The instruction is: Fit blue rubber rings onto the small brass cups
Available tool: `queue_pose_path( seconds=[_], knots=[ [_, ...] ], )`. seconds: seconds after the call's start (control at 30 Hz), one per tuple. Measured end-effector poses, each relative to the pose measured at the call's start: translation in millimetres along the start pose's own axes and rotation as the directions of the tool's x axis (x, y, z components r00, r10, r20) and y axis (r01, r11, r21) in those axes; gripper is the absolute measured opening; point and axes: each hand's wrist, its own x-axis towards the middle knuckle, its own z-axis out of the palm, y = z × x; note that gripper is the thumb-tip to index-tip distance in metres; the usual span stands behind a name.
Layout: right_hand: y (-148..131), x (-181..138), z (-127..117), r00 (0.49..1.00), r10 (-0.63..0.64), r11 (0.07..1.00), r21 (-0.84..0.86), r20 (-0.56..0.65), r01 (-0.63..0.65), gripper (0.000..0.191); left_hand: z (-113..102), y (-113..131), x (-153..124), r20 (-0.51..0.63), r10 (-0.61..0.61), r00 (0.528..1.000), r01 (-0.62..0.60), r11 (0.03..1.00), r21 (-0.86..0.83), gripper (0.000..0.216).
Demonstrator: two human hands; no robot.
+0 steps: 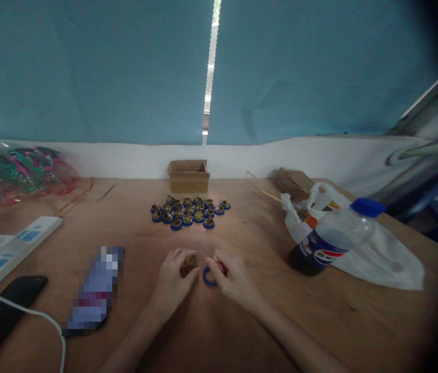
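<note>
Blue plastic ring, round and thin-rimmed [205,277], sits at the right hand [231,278], whose thumb and forefinger close on its right side and hide that part of the rim. Being round, it has no long axis; its open middle shows towards the head camera. Just left of it and a little farther from the person, a small brass-coloured metal piece [191,261] sits in the left hand [172,278], its fingers curled along the far side and the thumb along the near side. Ring and metal piece are apart, with a narrow gap between them; the right hand is the nearer to the ring. Whether either clears the brown wooden surface [250,233] cannot be told. Beyond both hands stands a cluster of blue-rimmed, brass-coloured round pieces [198,215], before an open brown cardboard box [189,184]
</note>
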Motion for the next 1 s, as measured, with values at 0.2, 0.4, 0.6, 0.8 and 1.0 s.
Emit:
queue_pose_path(
  seconds=[0.2, 0.4, 0.6, 0.8, 1.0],
  knots=[
    [2, 1, 2, 0.994, 0.093, 0.987, 0.124, 0.063, -0.1, 0.039, 0, -4, 0, 0.044, 0.022, 0.999, -0.026, 0.995, 0.1, 0.024],
    [7, 5, 5, 0.951, 0.271, 0.854, 0.419, 0.151, -0.31, 0.043, 1, -2, -2, 0.048, 0.036, 0.998, -0.041, 0.993, 0.112, 0.024],
    [11, 10, 5, 0.904, 0.376, 0.739, 0.522, 0.206, -0.426, 0.034, 3, -7, -3, 0.02, 0.029, 0.999, -0.031, 0.993, 0.117, 0.031],
    [8, 11, 3, 0.914, 0.373, 0.764, 0.504, 0.163, -0.402, 0.029, 2, -9, -3, 0.005, -0.042, 0.999, 0.04, 0.985, 0.167, 0.029],
    [14, 12, 4, 0.93, 0.352, 0.822, 0.442, 0.104, -0.36, 0.023, 0, -8, -3, 0.043, -0.045, 0.998, 0.035, 0.975, 0.22, 0.016]
  ],
)
